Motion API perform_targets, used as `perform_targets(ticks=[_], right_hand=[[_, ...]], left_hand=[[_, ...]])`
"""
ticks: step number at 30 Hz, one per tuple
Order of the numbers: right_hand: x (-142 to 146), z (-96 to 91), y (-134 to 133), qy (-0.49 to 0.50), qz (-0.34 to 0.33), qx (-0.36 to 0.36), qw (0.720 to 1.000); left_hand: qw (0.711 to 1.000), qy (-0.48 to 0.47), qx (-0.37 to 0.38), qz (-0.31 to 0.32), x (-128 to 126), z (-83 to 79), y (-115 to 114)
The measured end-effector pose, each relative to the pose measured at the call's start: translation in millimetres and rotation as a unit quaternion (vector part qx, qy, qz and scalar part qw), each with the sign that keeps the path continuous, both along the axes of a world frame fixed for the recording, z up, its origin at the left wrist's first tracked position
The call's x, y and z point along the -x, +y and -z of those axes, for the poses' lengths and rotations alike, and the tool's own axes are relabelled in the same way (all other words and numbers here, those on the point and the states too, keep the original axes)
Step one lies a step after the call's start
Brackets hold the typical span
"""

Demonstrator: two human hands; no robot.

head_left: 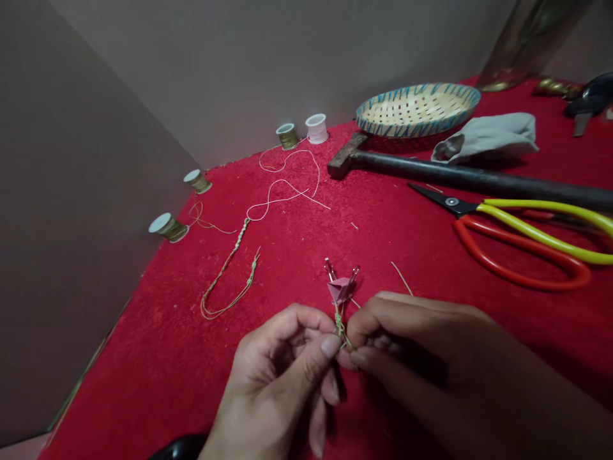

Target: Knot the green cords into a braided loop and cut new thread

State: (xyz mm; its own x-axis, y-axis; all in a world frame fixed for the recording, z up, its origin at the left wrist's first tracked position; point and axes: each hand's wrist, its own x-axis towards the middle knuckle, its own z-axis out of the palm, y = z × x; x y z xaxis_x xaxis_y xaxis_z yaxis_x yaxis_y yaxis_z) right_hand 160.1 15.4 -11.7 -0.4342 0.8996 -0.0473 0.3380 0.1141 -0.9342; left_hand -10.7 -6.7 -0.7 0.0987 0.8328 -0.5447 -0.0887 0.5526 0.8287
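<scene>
My left hand (282,374) and my right hand (407,345) meet at the near middle of the red cloth (153,358). Both pinch a short green knotted cord (340,327) between thumb and fingers. A small pink binder clip (340,286) grips the cord's far end just beyond my fingertips. To the left on the cloth lies a longer braided cord (228,276) of green and tan threads, ending in a loose white thread (287,185).
Several thread spools (168,227) stand along the wall at the left and back. Large scissors with yellow and red handles (522,236) lie to the right. Behind them are a hammer (460,176), a grey rag (488,135) and a woven tray (416,108).
</scene>
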Motion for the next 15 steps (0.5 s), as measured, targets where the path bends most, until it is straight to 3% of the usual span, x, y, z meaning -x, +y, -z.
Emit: perform_targets(ticks=[8, 15], right_hand=[[5, 2.6, -5, -0.031, 0.036, -0.007, 0.999], [9, 4.4, -4, -0.052, 0.051, -0.042, 0.996]], left_hand=[[0.999, -0.008, 0.045, -0.009, -2, -0.3, -12], [0.998, 0.008, 0.060, -0.011, -6, -2.4, -7]])
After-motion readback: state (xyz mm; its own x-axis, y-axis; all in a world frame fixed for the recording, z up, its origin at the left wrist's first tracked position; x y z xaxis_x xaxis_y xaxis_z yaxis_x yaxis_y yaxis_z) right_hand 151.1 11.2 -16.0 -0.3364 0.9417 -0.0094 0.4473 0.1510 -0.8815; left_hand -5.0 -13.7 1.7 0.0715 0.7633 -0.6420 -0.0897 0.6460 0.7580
